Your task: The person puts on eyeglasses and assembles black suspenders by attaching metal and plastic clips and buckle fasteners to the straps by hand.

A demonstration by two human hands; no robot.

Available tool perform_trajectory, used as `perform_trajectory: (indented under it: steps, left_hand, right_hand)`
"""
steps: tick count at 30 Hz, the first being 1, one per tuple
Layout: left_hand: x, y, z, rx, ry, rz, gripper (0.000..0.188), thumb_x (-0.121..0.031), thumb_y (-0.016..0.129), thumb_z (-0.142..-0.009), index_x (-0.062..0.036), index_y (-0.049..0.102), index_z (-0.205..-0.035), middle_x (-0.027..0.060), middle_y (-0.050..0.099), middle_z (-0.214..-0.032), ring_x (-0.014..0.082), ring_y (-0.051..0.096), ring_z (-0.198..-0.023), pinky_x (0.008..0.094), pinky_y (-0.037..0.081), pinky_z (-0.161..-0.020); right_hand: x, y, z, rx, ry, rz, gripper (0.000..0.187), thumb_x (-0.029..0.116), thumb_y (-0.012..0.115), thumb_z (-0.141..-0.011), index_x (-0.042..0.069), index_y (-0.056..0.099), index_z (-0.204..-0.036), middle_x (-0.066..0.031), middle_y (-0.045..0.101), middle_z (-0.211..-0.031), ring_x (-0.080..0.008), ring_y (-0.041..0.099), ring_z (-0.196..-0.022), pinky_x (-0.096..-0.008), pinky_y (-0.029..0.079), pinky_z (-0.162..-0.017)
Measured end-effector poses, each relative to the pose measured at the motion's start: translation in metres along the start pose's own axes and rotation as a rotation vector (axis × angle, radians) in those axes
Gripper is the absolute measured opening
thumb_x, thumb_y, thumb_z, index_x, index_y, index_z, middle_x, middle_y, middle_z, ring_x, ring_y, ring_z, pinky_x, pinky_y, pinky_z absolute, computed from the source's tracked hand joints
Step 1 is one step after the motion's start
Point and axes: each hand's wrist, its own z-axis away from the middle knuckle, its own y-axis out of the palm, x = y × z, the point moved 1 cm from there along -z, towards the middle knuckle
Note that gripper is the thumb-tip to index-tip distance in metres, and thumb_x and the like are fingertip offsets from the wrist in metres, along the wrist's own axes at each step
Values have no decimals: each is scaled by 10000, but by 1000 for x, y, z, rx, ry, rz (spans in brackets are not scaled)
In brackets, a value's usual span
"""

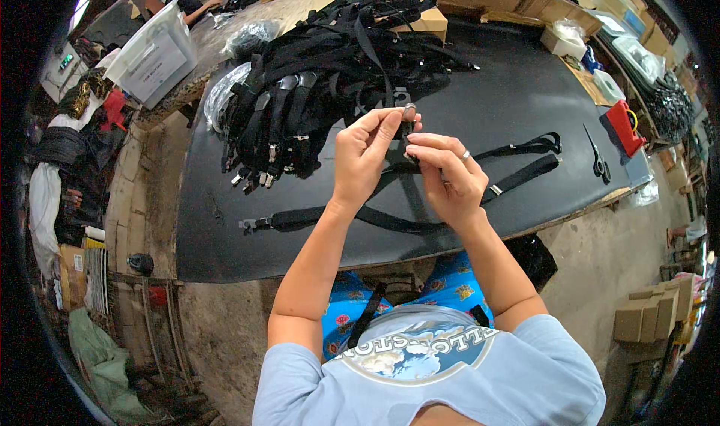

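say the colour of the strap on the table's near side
Black; the strap shows best in the head view.

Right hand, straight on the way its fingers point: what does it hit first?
The right hand would likely meet the black strap between the hands first, with the left hand beyond it; depth is unclear here.

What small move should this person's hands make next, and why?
Perhaps the right hand should steady the dark strip just below the metal clip: the left hand is pinching at the clip, and the right is curled close beneath, seemingly well placed.
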Motion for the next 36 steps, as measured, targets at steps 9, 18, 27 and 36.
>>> perform_trajectory:
  steps: [9, 18, 27, 36]
  left_hand:
    - [2, -1, 7, -13, -90, 71, 233, -139, 628, -937, 44, 671, -1074, 102, 704, -991, 112, 645, -898, 232, 517, -810]
    - [-16, -1, 14, 0, -91, -214, 181, -129, 631, -935, 16, 690, -1027, 15, 675, -859, 55, 596, -786, 186, 470, -710]
    - [-12, 2, 22, -47, -77, 146, 389, -76, 588, -949, 20, 496, -1315, 67, 636, -1050, 85, 592, -933, 200, 468, -802]
    - [-13, -8, 12, 131, -224, 189, 439, -101, 524, -980, 25, 386, -1377, 91, 601, -1185, 155, 556, -1110, 291, 406, -999]
  right_hand:
    - [-4, 8, -1, -49, 30, 21, 215, -108, 677, -764, 30, 677, -928, -124, 692, -956, -253, 689, -869, -311, 552, -748]
    - [5, -5, -17, -18, 117, 21, 290, -131, 664, -729, 51, 672, -954, -113, 651, -1027, -223, 652, -899, -307, 522, -755]
    - [13, -1, -21, 54, 200, -72, 236, -135, 649, -745, 30, 649, -913, -109, 663, -1028, -249, 663, -927, -313, 531, -793]
    - [12, -3, -12, 53, 210, -36, 238, -162, 638, -729, 20, 684, -875, -116, 691, -991, -225, 677, -933, -299, 536, -805]
